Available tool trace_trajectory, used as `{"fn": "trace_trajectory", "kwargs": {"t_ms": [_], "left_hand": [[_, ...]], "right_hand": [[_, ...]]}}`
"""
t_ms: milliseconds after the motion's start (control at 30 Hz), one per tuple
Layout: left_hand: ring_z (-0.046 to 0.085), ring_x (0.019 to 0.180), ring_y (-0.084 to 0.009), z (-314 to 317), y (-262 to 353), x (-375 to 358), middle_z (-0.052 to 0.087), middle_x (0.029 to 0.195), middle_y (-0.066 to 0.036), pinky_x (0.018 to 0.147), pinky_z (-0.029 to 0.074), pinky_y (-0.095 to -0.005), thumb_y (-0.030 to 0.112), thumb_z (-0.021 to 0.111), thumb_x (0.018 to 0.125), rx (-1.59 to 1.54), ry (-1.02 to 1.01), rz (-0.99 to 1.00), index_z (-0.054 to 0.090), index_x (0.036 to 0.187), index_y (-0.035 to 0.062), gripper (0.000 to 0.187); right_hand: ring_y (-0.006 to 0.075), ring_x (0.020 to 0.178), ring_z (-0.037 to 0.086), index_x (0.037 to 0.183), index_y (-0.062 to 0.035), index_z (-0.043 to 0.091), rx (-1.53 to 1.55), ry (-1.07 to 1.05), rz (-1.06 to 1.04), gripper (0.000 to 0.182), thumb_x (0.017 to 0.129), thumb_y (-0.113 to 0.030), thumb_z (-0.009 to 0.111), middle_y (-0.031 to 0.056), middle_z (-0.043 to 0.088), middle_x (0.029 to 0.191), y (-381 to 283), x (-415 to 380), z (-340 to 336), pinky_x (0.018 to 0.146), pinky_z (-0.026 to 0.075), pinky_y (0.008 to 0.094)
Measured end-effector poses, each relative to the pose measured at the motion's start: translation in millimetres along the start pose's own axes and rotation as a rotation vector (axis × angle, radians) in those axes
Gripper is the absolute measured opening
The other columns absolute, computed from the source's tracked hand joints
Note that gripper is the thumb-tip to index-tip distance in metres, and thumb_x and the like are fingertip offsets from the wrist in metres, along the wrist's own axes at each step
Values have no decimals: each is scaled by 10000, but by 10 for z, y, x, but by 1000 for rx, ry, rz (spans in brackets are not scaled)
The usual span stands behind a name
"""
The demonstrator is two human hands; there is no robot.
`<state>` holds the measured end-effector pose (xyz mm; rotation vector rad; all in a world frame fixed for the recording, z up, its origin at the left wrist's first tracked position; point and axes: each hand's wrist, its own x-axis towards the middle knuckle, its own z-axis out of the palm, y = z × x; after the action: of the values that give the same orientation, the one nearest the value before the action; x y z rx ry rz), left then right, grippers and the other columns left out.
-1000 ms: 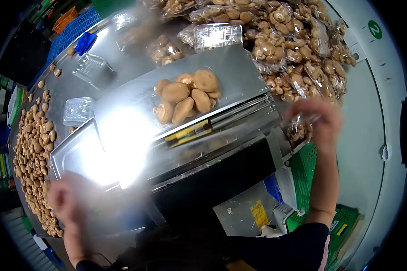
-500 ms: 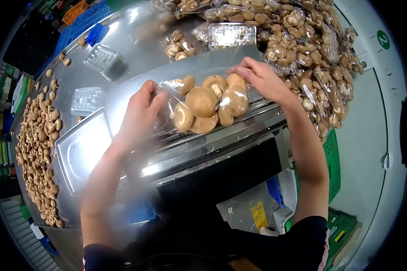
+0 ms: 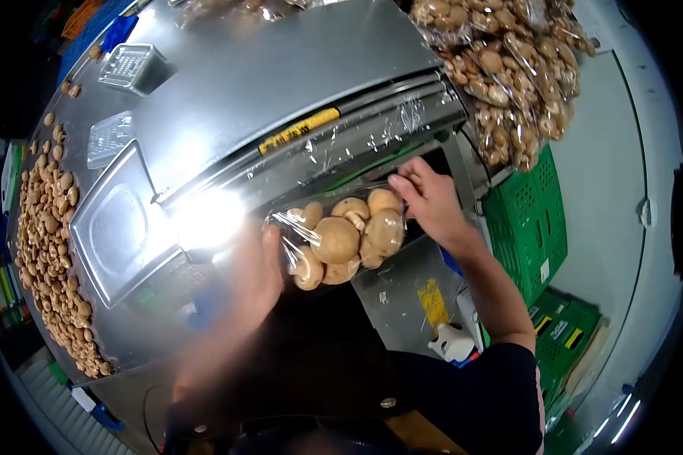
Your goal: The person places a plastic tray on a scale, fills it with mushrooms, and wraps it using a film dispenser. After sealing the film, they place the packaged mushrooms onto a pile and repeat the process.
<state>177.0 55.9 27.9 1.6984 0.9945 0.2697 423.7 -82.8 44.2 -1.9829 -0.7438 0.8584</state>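
A film-wrapped pack of brown mushrooms [image 3: 336, 240] hangs level in front of my body, just off the near edge of the steel wrapping machine [image 3: 357, 144]. My right hand [image 3: 430, 199] pinches the clear film at the pack's right end, thumb and fingers closed. At the left end, my left hand [image 3: 254, 273] grips the pack's side, its outline smeared by motion. Several caps and pale stems show through the shiny film. The underside of the pack is out of sight.
Loose mushrooms [image 3: 45, 227] cover the left table side. A steel weighing tray [image 3: 118, 235] and two clear plastic punnets [image 3: 133, 68] lie nearer the middle. Wrapped mushroom packs [image 3: 508, 76] are heaped at upper right, above green crates [image 3: 535, 220].
Both hands have brought the mushroom pack down and toward my body, away from the machine's top. The view has shifted, showing more of the machine's front and the green crates.
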Motion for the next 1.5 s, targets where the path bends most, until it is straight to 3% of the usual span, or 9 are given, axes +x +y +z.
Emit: {"fn": "trace_trajectory", "kwargs": {"t_ms": [100,300,600,733,867,1100,1200,1367,1500], "left_hand": [[415,514,-47,90,-306,-99,461,592,-1,449,340,-225,191,423,1004,262,208,169,466,921,40,177],[392,470,-42,-258,-699,-255,445,565,33,411,306,-225,264,463,995,247,205,140,526,813,47,290],[329,308,-79,-1350,-1590,-1299,410,440,18,294,199,-247,284,579,894,-149,23,-794,511,588,76,376],[442,498,-102,-1035,-2381,-1456,441,510,2,436,329,-273,217,542,879,229,-131,-328,509,685,34,269],[475,635,-146,-796,-2236,-1563,477,698,-53,541,371,-298,213,611,801,138,-25,-203,526,774,39,196],[531,874,-224,-1182,-1161,-1659,540,1026,-149,726,444,-342,206,731,665,-449,32,222,556,930,47,355],[498,990,-259,-1418,-786,-1451,421,1272,-212,846,455,-387,288,670,769,-274,-298,680,489,1116,25,472],[525,1000,-281,-1501,-547,-1567,439,1242,-211,853,471,-403,343,586,845,-314,-588,591,481,1153,14,463],[551,968,-289,-1349,-634,-1621,482,1177,-209,838,483,-403,340,560,866,-452,-562,330,494,1143,9,437]], "right_hand": [[291,608,627,878,-28,543,-227,312,-304,190,908,-206,604,140,628,721,376,-117,298,519,479,343],[296,417,466,674,-2,582,-257,396,-160,376,904,-299,606,170,501,526,513,-353,420,438,376,354],[96,425,377,549,31,569,-33,-58,445,419,876,-229,608,37,447,441,656,-1330,821,442,348,303],[130,540,536,695,11,630,-107,-198,212,309,865,-245,596,84,588,577,1242,-1553,1791,497,425,321],[157,846,580,952,-27,635,1259,-502,667,211,903,-214,551,121,606,900,339,-1673,2416,706,468,334],[196,800,634,980,-3,640,553,-990,-248,214,908,-184,550,127,648,852,-618,-1710,2777,724,481,340],[252,957,612,1064,-5,629,131,-1262,-187,333,911,-290,553,169,652,973,-1060,-1592,2574,849,460,370],[226,1072,530,1214,-87,573,95,-1188,-610,319,941,-240,508,149,545,1202,-207,-1587,2934,929,406,347],[142,744,536,1158,-29,569,220,-922,-20,276,925,-119,452,58,638,968,-888,-1325,2182,653,439,279]]}}
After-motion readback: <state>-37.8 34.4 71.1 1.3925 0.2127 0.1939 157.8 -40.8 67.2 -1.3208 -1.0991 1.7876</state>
